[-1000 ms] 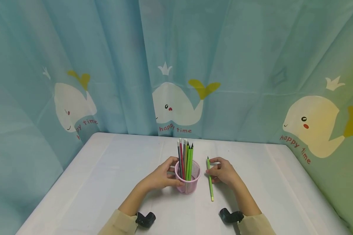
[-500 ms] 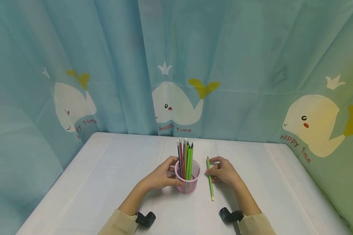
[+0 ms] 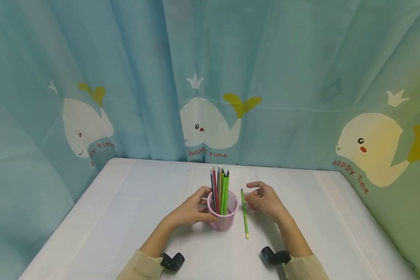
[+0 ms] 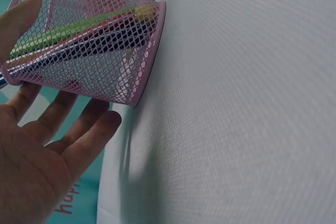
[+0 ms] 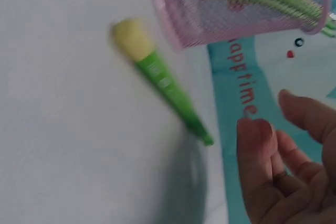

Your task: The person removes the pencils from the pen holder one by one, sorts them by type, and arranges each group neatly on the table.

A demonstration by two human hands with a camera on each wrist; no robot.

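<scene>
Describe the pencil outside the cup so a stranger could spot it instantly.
On the white table, find the pink mesh cup. Just to its right, by the right hand, is a green pencil with a pale yellow end. It alone lies outside; the other pencils stand in the cup.

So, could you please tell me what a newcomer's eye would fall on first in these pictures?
Probably the pink mesh cup of pencils, near the middle of the white table, with the left hand holding it. A single green pencil is outside the cup, between it and the right hand. Behind the table, white whales stand out on the blue-green curtain.
</scene>
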